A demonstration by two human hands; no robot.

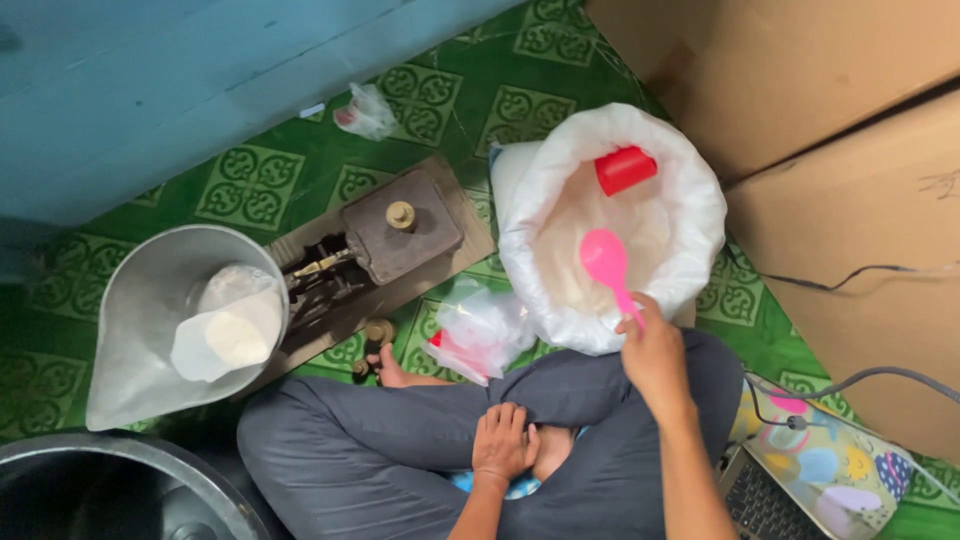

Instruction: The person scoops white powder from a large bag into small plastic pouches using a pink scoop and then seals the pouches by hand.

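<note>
The round dark metal tub (120,490) and the open laptop (770,500) are cut off by the bottom edge. The pink plastic spoon (606,262) has its handle hidden inside the right hand (652,352).

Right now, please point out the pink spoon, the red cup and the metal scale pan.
pink spoon (604,258), head view, on its bowl.
red cup (626,169), head view, on its side wall.
metal scale pan (140,300), head view, on its bare inner wall.

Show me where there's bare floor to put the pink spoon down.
Bare green patterned floor lies between the blue wall and the brown balance scale, around the small crumpled plastic bag. It is crowded between the scale, the white sack and the pile of clear bags. The right hand holds the pink plastic spoon over the sack.
</note>
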